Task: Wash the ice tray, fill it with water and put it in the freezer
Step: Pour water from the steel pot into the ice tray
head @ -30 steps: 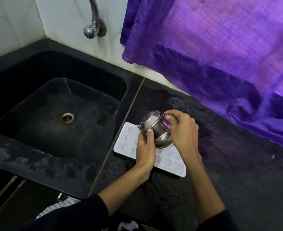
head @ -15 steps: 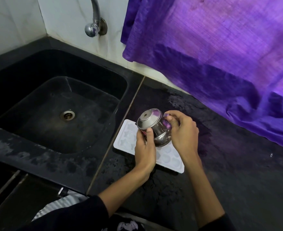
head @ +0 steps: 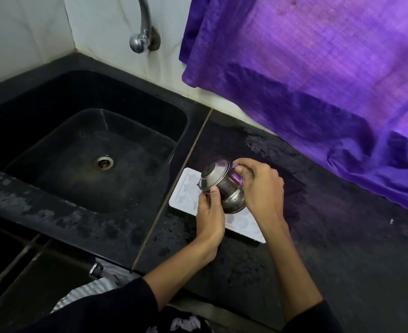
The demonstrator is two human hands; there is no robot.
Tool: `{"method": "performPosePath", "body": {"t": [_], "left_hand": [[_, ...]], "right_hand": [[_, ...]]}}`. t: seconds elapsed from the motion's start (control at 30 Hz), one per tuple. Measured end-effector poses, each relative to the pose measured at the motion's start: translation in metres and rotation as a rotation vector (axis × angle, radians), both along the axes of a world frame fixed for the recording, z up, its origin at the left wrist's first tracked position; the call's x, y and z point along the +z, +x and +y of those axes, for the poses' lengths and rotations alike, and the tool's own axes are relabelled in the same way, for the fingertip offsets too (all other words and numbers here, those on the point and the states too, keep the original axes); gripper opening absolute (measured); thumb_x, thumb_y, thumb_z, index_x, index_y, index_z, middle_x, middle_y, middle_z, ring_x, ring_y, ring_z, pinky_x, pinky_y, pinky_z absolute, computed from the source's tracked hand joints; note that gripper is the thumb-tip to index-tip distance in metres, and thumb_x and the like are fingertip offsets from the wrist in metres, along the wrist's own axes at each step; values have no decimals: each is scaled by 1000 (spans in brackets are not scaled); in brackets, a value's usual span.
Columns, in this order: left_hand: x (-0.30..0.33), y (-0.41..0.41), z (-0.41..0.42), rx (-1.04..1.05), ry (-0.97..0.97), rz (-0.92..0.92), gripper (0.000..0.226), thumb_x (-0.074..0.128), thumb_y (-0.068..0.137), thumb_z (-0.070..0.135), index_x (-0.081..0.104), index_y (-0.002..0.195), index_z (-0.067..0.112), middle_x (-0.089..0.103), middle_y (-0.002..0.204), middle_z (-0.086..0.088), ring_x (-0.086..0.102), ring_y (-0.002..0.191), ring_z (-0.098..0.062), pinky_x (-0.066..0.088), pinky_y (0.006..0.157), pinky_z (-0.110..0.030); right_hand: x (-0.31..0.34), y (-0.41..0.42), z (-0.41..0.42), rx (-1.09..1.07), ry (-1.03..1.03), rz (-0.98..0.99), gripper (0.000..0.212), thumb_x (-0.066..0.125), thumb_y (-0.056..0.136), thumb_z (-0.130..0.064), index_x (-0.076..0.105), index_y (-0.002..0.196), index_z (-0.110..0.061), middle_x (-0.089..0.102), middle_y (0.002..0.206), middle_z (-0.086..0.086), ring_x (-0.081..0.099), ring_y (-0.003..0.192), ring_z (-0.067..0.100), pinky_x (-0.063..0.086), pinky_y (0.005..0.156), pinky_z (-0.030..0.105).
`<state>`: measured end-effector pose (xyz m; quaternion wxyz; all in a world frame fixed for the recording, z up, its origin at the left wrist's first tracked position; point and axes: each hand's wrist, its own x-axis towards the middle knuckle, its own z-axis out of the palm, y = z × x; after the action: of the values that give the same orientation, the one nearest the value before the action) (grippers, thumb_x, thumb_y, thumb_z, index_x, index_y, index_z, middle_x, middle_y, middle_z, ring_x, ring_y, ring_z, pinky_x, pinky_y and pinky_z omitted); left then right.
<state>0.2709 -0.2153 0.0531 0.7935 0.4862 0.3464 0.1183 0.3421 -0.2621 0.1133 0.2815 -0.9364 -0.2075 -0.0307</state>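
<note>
Head view shows me at the filling step: a small steel pot [head: 223, 188] is tipped on its side over the white ice tray [head: 186, 195], its mouth turned toward ten o'clock, though I cannot make out a stream of water. My left hand [head: 210, 217] comes up from six o'clock, thumb pressed on the pot's near side and fingers curled under it. My right hand [head: 260, 188] reaches in from five o'clock, fingers curled around the pot's far side and rim. The tray lies flat on the dark counter [head: 342, 248], just beside the sink [head: 90, 164], which sits at nine o'clock from it. Next, I judge, calls for a slow tilt, moving the mouth along each pocket, then a level carry so nothing spills.
</note>
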Motion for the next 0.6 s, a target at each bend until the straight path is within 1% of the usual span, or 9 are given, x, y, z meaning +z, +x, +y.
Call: {"method": "performPosePath", "body": {"t": [0.1, 0.27, 0.4, 0.53, 0.6], "left_hand": [[-1, -1, 1, -1, 0, 0, 41, 31, 99, 46, 48, 128, 24, 61, 113, 8, 53, 93, 5, 38, 75, -14], [0, -1, 2, -11, 3, -6, 41, 31, 99, 46, 49, 129, 24, 61, 115, 7, 53, 94, 4, 39, 74, -13], [3, -3, 3, -10, 9, -12, 40, 31, 99, 46, 47, 129, 25, 59, 108, 11, 51, 89, 7, 37, 73, -13], [3, -4, 3, -13, 41, -18, 40, 32, 99, 44, 48, 128, 23, 62, 114, 7, 55, 94, 3, 39, 73, -10], [3, -5, 2, -1, 70, -28, 39, 34, 99, 43, 48, 129, 23, 62, 116, 6, 56, 98, 2, 41, 75, -12]], "right_hand": [[0, -2, 0, 5, 14, -6, 20, 52, 95, -30, 69, 105, -27, 72, 91, -7, 63, 84, 14, 37, 69, 25], [2, -4, -1, 4, 17, -19, 20, 52, 95, -28, 70, 104, -26, 71, 88, -9, 57, 76, 8, 33, 67, 24], [3, -7, -2, -11, 28, -22, 20, 52, 95, -29, 70, 105, -26, 71, 89, -10, 60, 81, 9, 32, 67, 23], [1, -8, -5, -44, 50, -12, 19, 52, 95, -30, 69, 103, -29, 71, 88, -10, 62, 82, 11, 32, 63, 23], [1, -10, -7, -52, 90, 0, 17, 53, 94, -30, 69, 101, -30, 70, 86, -11, 61, 78, 7, 34, 64, 20]]}}
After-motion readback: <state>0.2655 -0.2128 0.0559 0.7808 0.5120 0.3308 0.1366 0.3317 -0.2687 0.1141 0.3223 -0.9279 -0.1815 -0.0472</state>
